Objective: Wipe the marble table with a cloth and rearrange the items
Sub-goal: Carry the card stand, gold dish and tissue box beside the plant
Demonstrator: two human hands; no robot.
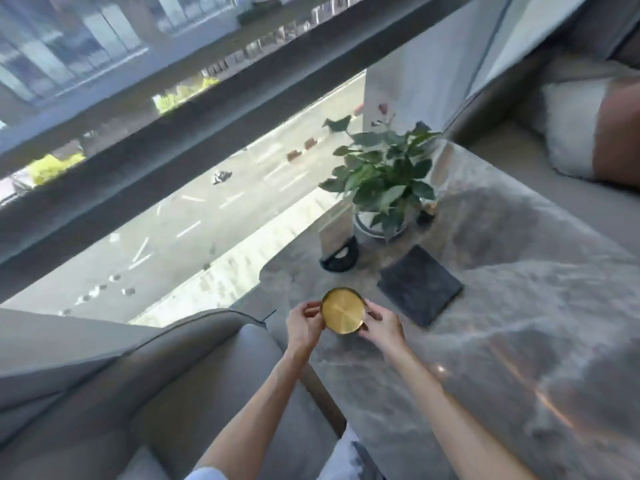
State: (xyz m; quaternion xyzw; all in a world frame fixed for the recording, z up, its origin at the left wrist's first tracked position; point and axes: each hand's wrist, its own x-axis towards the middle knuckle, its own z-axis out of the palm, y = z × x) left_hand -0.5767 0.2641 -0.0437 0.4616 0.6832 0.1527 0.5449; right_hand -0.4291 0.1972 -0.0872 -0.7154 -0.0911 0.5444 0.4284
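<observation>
A round gold-topped container with a dark rim (343,310) is at the near left corner of the grey marble table (502,323). My left hand (304,323) grips its left side and my right hand (381,325) grips its right side, fingers curled round the rim. Whether it rests on the table or is just above it I cannot tell. A dark folded cloth (420,285) lies flat on the marble just right of the container. Behind it stand a potted green plant in a white pot (381,188) and a clear sign in a black base (339,251).
A grey armchair (156,393) sits at the table's left, close to my arms. A large window with a dark frame (207,109) runs behind the table. A sofa with a white cushion (568,129) is at the far right. A small dark object (426,213) stands beside the plant.
</observation>
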